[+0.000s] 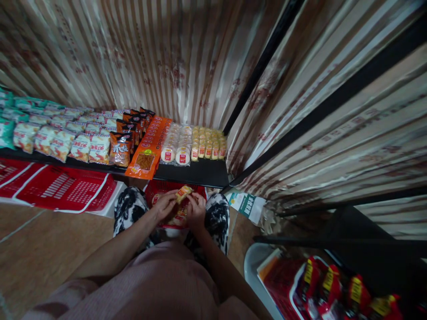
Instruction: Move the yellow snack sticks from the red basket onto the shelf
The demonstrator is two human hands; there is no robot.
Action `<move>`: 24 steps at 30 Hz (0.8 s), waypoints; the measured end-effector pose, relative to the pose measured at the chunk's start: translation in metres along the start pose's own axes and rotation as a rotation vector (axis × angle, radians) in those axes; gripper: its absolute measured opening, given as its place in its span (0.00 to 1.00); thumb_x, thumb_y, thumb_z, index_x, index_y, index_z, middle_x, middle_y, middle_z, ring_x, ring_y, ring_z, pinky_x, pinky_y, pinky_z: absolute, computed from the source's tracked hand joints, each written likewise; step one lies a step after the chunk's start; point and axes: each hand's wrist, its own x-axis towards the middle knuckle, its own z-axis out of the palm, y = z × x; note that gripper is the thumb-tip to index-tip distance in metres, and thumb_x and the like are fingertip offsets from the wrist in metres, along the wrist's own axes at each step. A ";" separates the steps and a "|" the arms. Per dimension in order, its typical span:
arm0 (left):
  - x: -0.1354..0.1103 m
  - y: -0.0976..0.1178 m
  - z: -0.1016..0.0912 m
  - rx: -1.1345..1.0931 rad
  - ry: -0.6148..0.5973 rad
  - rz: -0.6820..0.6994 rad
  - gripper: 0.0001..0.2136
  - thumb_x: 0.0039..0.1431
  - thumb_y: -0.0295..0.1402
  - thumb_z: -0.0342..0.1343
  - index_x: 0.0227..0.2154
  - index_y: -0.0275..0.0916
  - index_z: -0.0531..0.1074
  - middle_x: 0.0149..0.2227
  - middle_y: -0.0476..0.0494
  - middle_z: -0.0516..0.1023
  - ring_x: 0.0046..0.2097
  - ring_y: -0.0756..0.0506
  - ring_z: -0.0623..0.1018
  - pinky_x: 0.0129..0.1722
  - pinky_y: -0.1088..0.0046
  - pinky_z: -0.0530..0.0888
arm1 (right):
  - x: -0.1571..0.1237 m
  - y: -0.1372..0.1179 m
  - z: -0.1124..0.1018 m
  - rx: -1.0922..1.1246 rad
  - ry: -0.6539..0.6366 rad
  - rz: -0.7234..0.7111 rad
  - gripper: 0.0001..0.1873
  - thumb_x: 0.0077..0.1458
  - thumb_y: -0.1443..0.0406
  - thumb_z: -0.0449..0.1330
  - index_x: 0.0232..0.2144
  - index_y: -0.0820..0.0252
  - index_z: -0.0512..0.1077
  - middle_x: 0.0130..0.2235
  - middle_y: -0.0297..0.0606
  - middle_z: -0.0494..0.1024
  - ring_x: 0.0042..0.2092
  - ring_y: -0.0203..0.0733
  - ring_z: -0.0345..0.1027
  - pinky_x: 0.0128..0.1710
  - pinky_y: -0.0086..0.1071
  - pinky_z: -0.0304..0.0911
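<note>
Between my two hands is a small yellow snack packet (183, 193) with a red and white label. My left hand (166, 205) pinches its left end, and the fingers of my right hand (196, 208) close on its right end. Below them, between my knees, sits a red basket (151, 189) with more small packets inside, partly hidden by my hands. Just ahead on the black shelf (210, 172) stand rows of similar yellow packets (208, 144). Beside these are rows of round white packaged cakes (175, 149).
Further left on the shelf are a long orange snack bag (147, 153), brown-orange bags (120, 149) and white snack bags (82, 146). Red baskets (66, 186) stand below it. A black rack post (248, 84) rises at the shelf's right end. Red packets (330, 282) lie at lower right.
</note>
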 end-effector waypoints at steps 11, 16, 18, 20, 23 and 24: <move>0.006 0.010 0.032 -0.223 0.058 -0.126 0.14 0.39 0.21 0.58 0.32 0.37 0.69 0.33 0.47 0.75 0.34 0.51 0.74 0.35 0.77 0.70 | 0.015 -0.009 -0.007 0.128 -0.040 0.157 0.20 0.60 0.64 0.40 0.46 0.63 0.67 0.41 0.44 0.73 0.44 0.41 0.65 0.46 0.36 0.61; 0.020 0.006 0.039 -0.103 0.097 -0.019 0.16 0.35 0.22 0.59 0.32 0.36 0.68 0.31 0.49 0.74 0.33 0.52 0.73 0.35 0.77 0.69 | 0.023 -0.004 -0.010 0.136 -0.034 0.186 0.19 0.59 0.64 0.43 0.47 0.62 0.67 0.42 0.44 0.72 0.44 0.41 0.66 0.47 0.36 0.61; 0.023 0.007 0.042 -0.040 0.110 0.016 0.16 0.34 0.23 0.59 0.31 0.36 0.68 0.31 0.48 0.74 0.33 0.51 0.73 0.36 0.76 0.68 | 0.025 -0.002 -0.011 0.149 -0.040 0.204 0.18 0.59 0.64 0.44 0.47 0.62 0.66 0.42 0.44 0.72 0.43 0.41 0.67 0.46 0.35 0.62; 0.024 0.010 0.045 0.004 0.112 0.025 0.15 0.34 0.24 0.59 0.31 0.36 0.68 0.31 0.47 0.74 0.34 0.51 0.73 0.37 0.74 0.68 | 0.027 -0.001 -0.011 0.178 -0.040 0.216 0.18 0.58 0.64 0.46 0.48 0.62 0.66 0.41 0.44 0.71 0.41 0.40 0.67 0.43 0.34 0.64; 0.025 0.013 0.047 0.037 0.113 0.029 0.14 0.34 0.25 0.59 0.30 0.36 0.67 0.30 0.48 0.74 0.33 0.50 0.73 0.37 0.74 0.68 | 0.030 -0.001 -0.012 0.219 -0.039 0.215 0.17 0.56 0.64 0.48 0.47 0.61 0.66 0.40 0.44 0.71 0.38 0.39 0.68 0.39 0.31 0.66; 0.025 0.014 0.048 0.041 0.115 0.031 0.14 0.34 0.25 0.59 0.29 0.36 0.67 0.30 0.48 0.74 0.33 0.50 0.73 0.37 0.74 0.68 | 0.031 0.000 -0.012 0.225 -0.039 0.213 0.17 0.56 0.64 0.48 0.46 0.61 0.66 0.40 0.44 0.71 0.38 0.39 0.68 0.38 0.31 0.66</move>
